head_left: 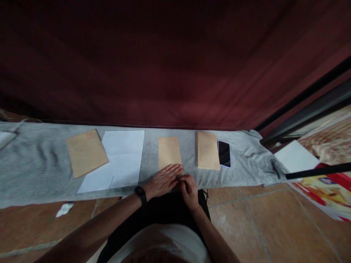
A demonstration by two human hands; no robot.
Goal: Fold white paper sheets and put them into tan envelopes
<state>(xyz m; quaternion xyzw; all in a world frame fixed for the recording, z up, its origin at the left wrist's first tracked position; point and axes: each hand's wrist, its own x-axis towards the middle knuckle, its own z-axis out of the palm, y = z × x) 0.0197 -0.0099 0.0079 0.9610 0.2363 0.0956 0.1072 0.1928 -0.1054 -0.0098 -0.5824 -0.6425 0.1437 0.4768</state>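
A brown paper envelope (pixel 169 151) lies on the grey cloth straight in front of me, its near end covered by my hands. My left hand (pixel 163 179) rests flat across that near end, fingers stretched out and pointing right. Close beside its fingertips, my right hand (pixel 189 190) is curled closed at the envelope's near right corner. Whatever its fingers pinch, if anything, is hidden.
A stack of brown envelopes (pixel 207 150) lies to the right, touching or close to a phone (pixel 224 153). On the left, another brown envelope (pixel 87 153) overlaps white paper sheets (pixel 124 160). A dark red curtain (pixel 175 73) hangs behind the grey cloth (pixel 35 160).
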